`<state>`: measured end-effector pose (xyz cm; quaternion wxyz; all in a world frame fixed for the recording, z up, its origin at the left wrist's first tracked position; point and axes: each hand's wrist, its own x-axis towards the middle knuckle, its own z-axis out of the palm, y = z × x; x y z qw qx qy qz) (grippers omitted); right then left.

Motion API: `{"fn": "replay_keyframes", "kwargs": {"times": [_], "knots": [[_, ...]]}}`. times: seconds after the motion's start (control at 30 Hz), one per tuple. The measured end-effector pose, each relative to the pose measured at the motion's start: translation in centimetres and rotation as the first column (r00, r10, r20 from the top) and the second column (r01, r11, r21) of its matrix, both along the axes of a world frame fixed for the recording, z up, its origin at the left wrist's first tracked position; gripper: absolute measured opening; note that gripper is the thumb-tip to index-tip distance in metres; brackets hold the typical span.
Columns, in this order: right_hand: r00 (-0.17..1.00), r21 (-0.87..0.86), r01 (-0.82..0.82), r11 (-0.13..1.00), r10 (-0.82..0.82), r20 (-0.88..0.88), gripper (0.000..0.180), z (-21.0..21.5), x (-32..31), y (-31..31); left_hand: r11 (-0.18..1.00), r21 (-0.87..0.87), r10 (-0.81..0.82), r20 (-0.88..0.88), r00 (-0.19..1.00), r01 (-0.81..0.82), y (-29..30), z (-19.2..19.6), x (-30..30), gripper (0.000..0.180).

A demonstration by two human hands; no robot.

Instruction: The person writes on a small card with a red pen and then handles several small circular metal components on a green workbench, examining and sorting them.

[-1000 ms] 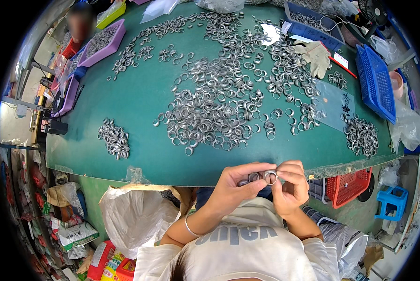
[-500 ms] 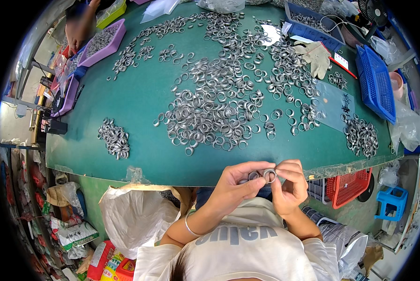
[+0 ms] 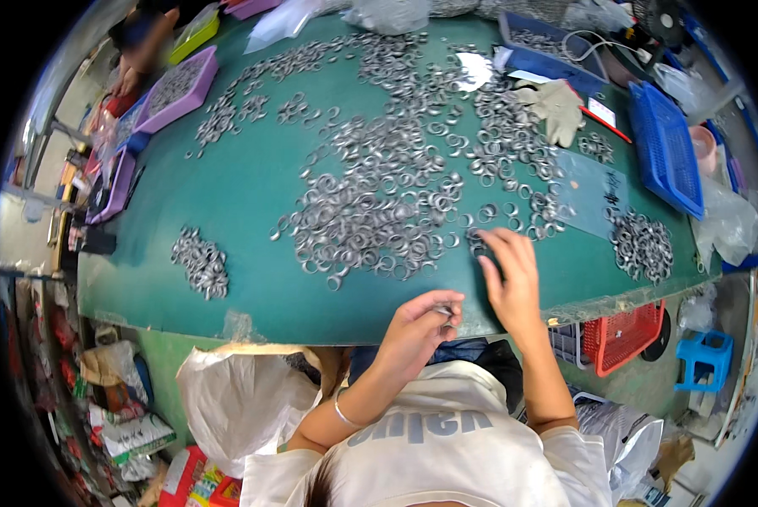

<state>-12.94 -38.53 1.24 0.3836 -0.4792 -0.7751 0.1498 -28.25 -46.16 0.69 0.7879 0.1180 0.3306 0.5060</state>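
Grey metal rings (image 3: 370, 198) lie in a large loose heap across the middle of the green table (image 3: 142, 194). Near the table's front edge, my left hand (image 3: 417, 336) is closed, with a metal ring (image 3: 444, 311) partly showing between thumb and fingers; its palm is hidden. My right hand (image 3: 514, 275) reaches over the table at the heap's near right side, thumb and fingers apart. Its fingertips are at a loose ring (image 3: 478, 242); whether they touch it is too blurred to tell. Smaller ring piles sit at left (image 3: 200, 264) and right (image 3: 641, 245).
A clear plastic sheet (image 3: 588, 193), a work glove (image 3: 555, 110) and a red pen (image 3: 607, 125) lie right of the heap. Blue baskets (image 3: 666, 148) stand at the right edge, a purple tray (image 3: 180, 95) at far left. Beyond that tray, another person's arm (image 3: 134, 72) shows.
My right hand has left the ring held between both hands and moved forward to the heap. My left hand stays near the table edge, now more closed. The view has shifted slightly.
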Motion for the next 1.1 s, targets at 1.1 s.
{"fn": "replay_keyframes", "kwargs": {"times": [1.1], "knots": [[0.945, -0.317, 0.066, 0.946, -0.162, -0.286, 0.014, 0.3, 0.0, -2.0, 0.998, 0.043, -0.042, -0.175, 0.984, 0.05, 0.9, -1.0, -1.2, 0.025]]}}
